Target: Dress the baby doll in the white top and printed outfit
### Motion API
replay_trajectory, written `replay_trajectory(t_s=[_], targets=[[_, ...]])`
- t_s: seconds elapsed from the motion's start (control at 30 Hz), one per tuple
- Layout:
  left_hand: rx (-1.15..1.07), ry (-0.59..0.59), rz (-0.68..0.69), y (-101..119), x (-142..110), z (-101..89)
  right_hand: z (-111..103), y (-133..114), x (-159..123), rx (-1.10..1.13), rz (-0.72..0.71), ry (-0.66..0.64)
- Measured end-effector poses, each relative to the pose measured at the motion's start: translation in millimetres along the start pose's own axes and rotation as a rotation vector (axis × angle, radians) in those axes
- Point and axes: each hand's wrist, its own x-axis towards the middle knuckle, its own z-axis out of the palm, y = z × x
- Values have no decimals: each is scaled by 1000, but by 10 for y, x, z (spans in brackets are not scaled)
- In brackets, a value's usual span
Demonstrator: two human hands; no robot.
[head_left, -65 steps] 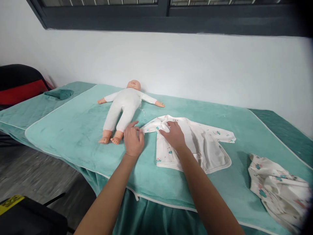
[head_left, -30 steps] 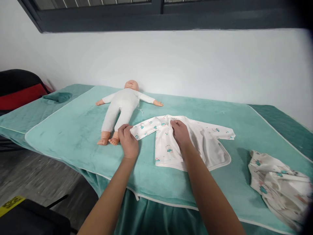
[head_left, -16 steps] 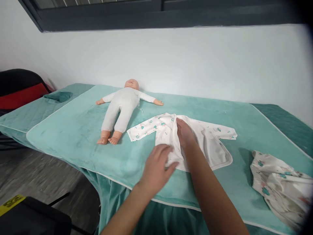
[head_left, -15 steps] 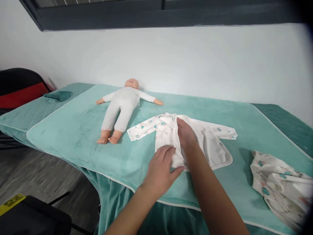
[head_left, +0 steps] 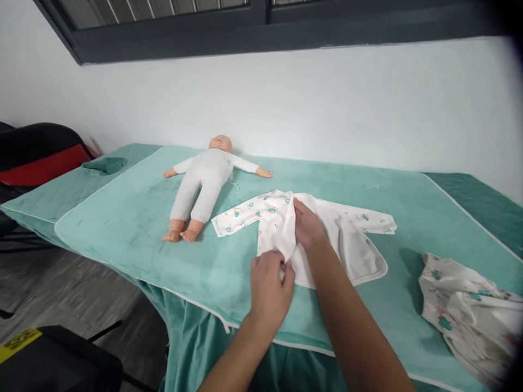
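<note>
Left hand point(head_left: 271, 283): fingers pinching the front edge of the printed baby shirt point(head_left: 278, 226), low down. Right hand point(head_left: 309, 224): gripping the same edge near the neckline. Shirt: spread on the green mat point(head_left: 134, 218), beside the doll's feet point(head_left: 182, 231).

Dark window frame point(head_left: 171, 41), black-and-red chair point(head_left: 47, 163)

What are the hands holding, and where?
A white cloth shirt with small coloured prints. The right hand pinches its front edge near the neck; the left hand grips the front flap lower down.
</note>
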Motion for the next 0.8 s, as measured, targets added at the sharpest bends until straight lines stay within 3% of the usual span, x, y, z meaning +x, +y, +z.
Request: replay_trajectory(t_s=[0.1, 0.17, 0.27, 0.4, 0.5, 0.63, 0.7, 0.8], targets=[[-389, 156, -339, -80, 14, -106, 49, -11, 6, 133, 62, -144], [-601, 281, -488, -151, 32, -190, 108, 5, 8, 53, 12, -177], [-734, 435, -578, -276, 34, -290, 231, 44, -1, -294, -81, -202], [-791, 552, -614, -457, 6, -374, 383, 79, -37, -817, -214, -308], [-727, 588, -561, -555, -13, -430, 441, 96, -70, -1049, -273, -312], [-369, 579, -350, -529, -2, -488, 470, 133, -98, -1185, -318, -296], [-187, 481, -171, -468, 56, -488, 477, 146, -92, -1213, -322, -310], [41, 214, 93, -414, 201, -421, 469, 143, -40, -1227, -314, -326]])
